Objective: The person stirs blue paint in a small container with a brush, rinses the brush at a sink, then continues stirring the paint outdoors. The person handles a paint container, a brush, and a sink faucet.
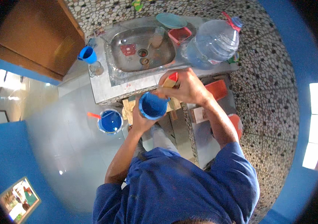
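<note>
My left hand (143, 121) is wrapped round a small blue container (153, 107), held in front of the sink with some dark blue inside. My right hand (184, 86) grips a brush (169, 83) with a wooden, red-tipped handle over the container's rim; its bristles are hard to make out. On the floor to the left stands a tub of blue paint (110, 123) with a red-handled tool (93, 115) across it.
The steel sink (123, 65) is set in a counter (101, 89). On it stand a blue mug (88, 54), a glass (95, 69), dishes (172, 21) and a large water bottle (215, 43). An orange container (215, 89) lies low at the right. A brown door (36, 33) is upper left.
</note>
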Tool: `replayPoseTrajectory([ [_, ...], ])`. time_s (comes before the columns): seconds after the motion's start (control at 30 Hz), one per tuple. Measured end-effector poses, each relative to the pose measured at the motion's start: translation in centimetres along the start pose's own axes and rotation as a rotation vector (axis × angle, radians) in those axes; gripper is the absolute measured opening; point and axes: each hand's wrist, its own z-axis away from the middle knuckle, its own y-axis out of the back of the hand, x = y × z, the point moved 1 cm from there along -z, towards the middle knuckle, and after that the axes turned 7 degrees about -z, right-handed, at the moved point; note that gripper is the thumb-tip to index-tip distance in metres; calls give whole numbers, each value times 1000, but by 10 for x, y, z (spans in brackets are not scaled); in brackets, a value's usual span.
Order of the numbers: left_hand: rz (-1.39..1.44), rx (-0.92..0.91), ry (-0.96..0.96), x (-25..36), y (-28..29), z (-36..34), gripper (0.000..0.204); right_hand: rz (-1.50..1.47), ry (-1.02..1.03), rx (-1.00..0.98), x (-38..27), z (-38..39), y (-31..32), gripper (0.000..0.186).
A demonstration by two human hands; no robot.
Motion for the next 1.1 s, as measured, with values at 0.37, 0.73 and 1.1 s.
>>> replayPoseTrajectory([
  [0.37,94,155,-44,4,-49,-58,103,-177,227,-106,65,-67,62,29],
  [0.73,-16,125,89,-8,-65,-92,120,-126,377,-58,98,-109,79,24],
  [1.1,-233,282,57,-21,-45,-89,113,-84,-67,364,202,-173,83,41],
])
